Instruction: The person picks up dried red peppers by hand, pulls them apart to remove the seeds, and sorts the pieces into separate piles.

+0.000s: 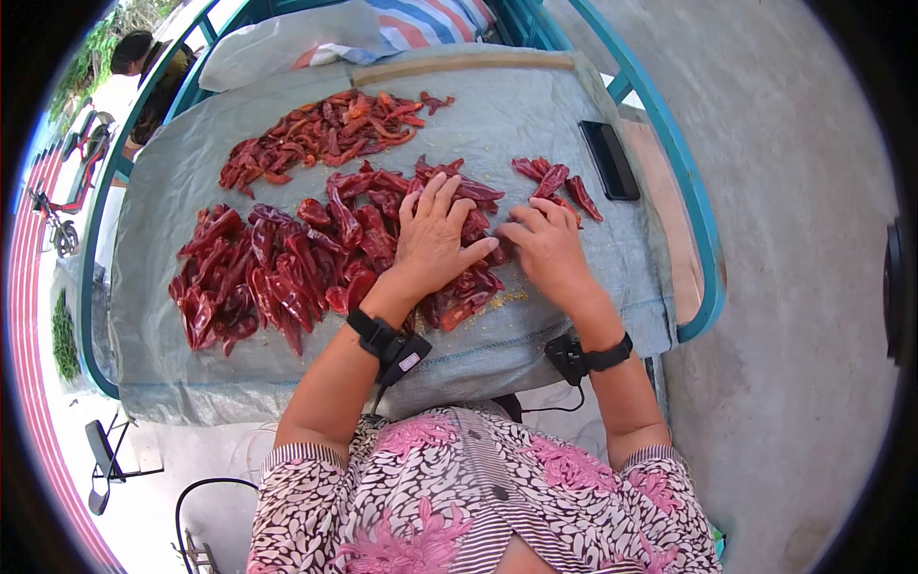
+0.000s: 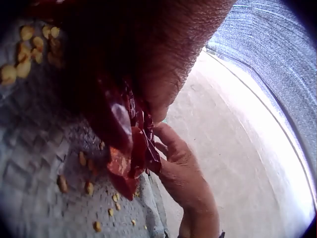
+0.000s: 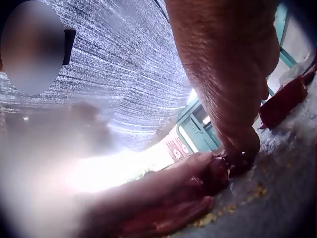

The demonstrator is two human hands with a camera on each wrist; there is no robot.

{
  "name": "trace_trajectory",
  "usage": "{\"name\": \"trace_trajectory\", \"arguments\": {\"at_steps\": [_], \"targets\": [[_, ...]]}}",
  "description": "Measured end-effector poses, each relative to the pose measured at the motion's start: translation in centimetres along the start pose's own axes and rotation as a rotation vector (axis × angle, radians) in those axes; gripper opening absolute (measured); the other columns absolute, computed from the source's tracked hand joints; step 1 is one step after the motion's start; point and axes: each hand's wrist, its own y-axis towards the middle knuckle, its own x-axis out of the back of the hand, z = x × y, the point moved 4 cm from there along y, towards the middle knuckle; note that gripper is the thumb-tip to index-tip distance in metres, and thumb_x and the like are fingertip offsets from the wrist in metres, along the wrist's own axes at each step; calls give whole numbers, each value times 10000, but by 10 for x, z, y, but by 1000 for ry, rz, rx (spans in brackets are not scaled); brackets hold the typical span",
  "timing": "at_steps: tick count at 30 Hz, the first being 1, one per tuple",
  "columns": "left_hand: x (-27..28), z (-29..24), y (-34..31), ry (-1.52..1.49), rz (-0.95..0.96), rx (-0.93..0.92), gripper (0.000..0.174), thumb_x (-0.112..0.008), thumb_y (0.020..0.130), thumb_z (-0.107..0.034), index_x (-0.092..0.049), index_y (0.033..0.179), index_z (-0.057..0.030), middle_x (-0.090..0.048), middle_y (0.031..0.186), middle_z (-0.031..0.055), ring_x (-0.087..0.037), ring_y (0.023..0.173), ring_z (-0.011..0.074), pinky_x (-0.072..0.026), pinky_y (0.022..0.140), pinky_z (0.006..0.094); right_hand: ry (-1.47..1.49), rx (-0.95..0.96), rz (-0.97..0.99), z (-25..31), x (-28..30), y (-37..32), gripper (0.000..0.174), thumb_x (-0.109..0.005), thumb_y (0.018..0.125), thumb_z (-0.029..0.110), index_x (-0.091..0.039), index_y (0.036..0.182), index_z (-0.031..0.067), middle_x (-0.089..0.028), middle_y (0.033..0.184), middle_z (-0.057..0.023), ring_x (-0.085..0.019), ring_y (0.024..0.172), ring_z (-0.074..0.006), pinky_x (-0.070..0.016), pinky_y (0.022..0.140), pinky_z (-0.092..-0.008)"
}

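Note:
Dried red chillies (image 1: 287, 263) lie in a broad heap on a grey woven sheet (image 1: 535, 105). My left hand (image 1: 435, 234) rests flat on the heap's right side with its fingers spread; in the left wrist view its palm presses down on chillies (image 2: 131, 148). My right hand (image 1: 545, 244) sits just right of it, fingers curled, and pinches a chilli (image 3: 223, 171) at the heap's edge. The right hand (image 2: 178, 166) also shows in the left wrist view, its fingertips against the chillies. A small group of chillies (image 1: 557, 184) lies beyond the right hand.
A second, paler pile of chillies (image 1: 325, 134) lies further back. A black phone (image 1: 609, 160) lies near the sheet's right edge. Loose seeds (image 1: 497, 301) are scattered by the near edge. A teal frame (image 1: 698, 220) rims the table. A person (image 1: 143, 67) stands far left.

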Motion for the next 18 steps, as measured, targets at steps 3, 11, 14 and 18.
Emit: {"name": "trace_trajectory", "arguments": {"at_steps": [3,11,14,18], "targets": [[0,0,0,-14,-16,-2,641,-697,887,-584,-626,1292,-93,-421,1577,173,-281,1531,340,-198,1207,557,-70,-32,17,1,10,0,256,-733,766,108,-714,1020,142,-663,1217,-46,-533,1274,-296,-372,1093,-501],[1,-1,0,-27,-34,-6,629,-721,876,-565,-629,1298,-108,-302,1648,214,-192,1565,392,-183,1211,585,-66,-232,-56,-16,29,22,429,-761,795,127,-661,1212,143,-677,1212,-53,-564,1228,-272,-373,1074,-485],[0,0,-1,16,-20,1,632,-726,871,-566,-632,1301,-112,-232,1669,244,-156,1561,448,-174,1213,592,-70,-136,-79,-7,-6,44,477,-760,827,160,-647,1290,160,-699,1181,-67,-596,1182,-262,-381,1054,-479],[0,2,-1,-20,-25,8,635,-734,867,-562,-631,1303,-112,-201,1672,264,-153,1550,478,-187,1212,587,-40,-88,-47,-3,-35,58,430,-746,846,179,-661,1268,179,-729,1107,-55,-631,1121,-258,-383,1048,-476]]}}
